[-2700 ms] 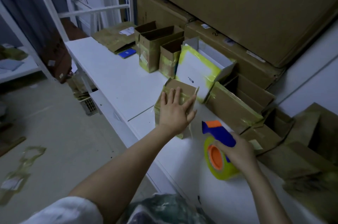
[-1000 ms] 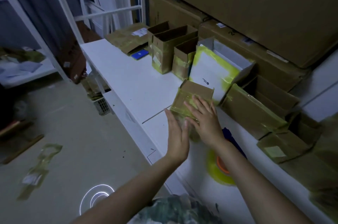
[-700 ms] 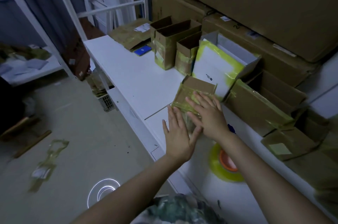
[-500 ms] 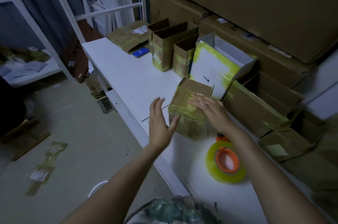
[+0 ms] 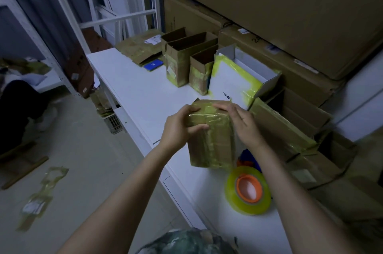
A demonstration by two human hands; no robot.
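Upright on white table [image 5: 145, 96] near its front edge: taped carton [image 5: 211, 141], top corner gripped in curled left hand [image 5: 180, 128] to steady it, right hand [image 5: 244, 124] laid flat on top, likely smoothing the seal (tape roll [image 5: 248, 190] lying just beside).

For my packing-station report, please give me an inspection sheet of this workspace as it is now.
Surface: white table, open cartons along its back.
Job's things: taped box, upright, held by both hands.
Clutter: tape roll beside the box; tape scraps on the floor.
Hands: left hand grips the box's top corner; right hand presses straight fingers on its top.
Cables: nothing seen.
Surroundings: large cartons stacked behind; white shelf frame at left.
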